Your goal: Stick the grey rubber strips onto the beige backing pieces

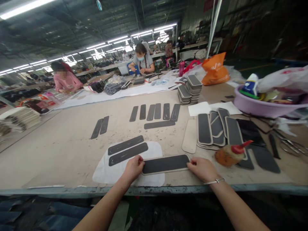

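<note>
Between my two hands lies a long dark grey panel with a pale border [166, 164], rounded at its corners. The fingers of my left hand [134, 166] pinch its left end, and my right hand [203, 168] pinches the right end. Under its left part is a white sheet [103, 170]. On that sheet, just beyond my left hand, rest two dark strips, a nearer one [128, 154] and a farther one [125, 145], with shiny streaks on them. A squeeze bottle with a red nozzle [228, 155] and amber contents stands right of my right hand.
Several dark strips [151, 112] lie in a row farther back. Bordered panels [204, 130] are piled at the right, with a taller stack [194, 86] behind. A purple basin [262, 107], scissors [288, 141] and an orange bag [215, 70] are also there. Co-workers [141, 62] sit across the table.
</note>
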The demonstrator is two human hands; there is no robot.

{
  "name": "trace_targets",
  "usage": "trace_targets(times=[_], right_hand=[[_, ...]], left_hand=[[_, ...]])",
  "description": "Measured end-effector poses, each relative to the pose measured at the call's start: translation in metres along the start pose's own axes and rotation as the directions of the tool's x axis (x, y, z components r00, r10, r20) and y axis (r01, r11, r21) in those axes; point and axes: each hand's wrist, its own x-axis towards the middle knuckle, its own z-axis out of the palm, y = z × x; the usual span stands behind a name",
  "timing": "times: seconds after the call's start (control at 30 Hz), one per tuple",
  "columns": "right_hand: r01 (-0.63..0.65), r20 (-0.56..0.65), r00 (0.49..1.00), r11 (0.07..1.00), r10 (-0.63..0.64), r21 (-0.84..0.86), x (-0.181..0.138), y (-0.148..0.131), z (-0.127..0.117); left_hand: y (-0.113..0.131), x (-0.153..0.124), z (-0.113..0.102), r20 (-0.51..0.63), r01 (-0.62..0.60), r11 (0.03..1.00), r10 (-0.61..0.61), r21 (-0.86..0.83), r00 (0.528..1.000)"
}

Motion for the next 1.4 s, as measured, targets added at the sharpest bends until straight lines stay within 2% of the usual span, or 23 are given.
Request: trace_targets(times=[0.53,0.8,0.97,1.03,1.1,1.17,1.23,1.3,1.4], right_hand=[[0.004,-0.009,1.000,1.000,-0.004,-0.019,0.000,0.000,0.004],[0.035,0.008,0.999,0.999,-0.035,-0.041,0.000,0.002,0.005],[0.044,0.053,0.998,0.997,-0.041,-0.062,0.002,0.004,0.007],[0.040,0.067,0.997,0.997,-0.036,-0.062,0.003,0.006,0.008],[0.047,0.070,0.997,0.997,-0.043,-0.061,0.003,0.007,0.009],[0.056,0.066,0.997,0.996,-0.051,-0.064,0.004,0.008,0.010],[0.054,0.061,0.997,0.996,-0.049,-0.071,0.004,0.007,0.010],[0.049,0.055,0.997,0.996,-0.045,-0.075,0.003,0.005,0.009],[0.050,0.022,0.999,0.997,-0.048,-0.065,0.001,0.002,0.007]], left_hand=[[0.001,-0.002,-0.001,-0.009,0.028,0.999,-0.029,-0.043,1.000],[-0.004,-0.001,0.004,-0.072,0.022,0.997,-0.028,-0.076,0.997],[-0.011,-0.007,0.006,-0.103,-0.025,0.992,0.013,-0.121,0.995],[-0.017,-0.016,0.006,-0.150,-0.093,0.985,0.071,-0.143,0.986],[-0.025,-0.026,0.006,-0.229,-0.230,0.963,0.194,-0.143,0.954],[-0.031,-0.035,0.007,-0.277,-0.388,0.917,0.352,-0.089,0.894],[-0.035,-0.041,0.008,-0.249,-0.512,0.859,0.496,0.000,0.832],[-0.037,-0.042,0.010,-0.195,-0.590,0.804,0.592,0.077,0.782],[-0.036,-0.040,0.010,-0.164,-0.631,0.767,0.642,0.120,0.749]])
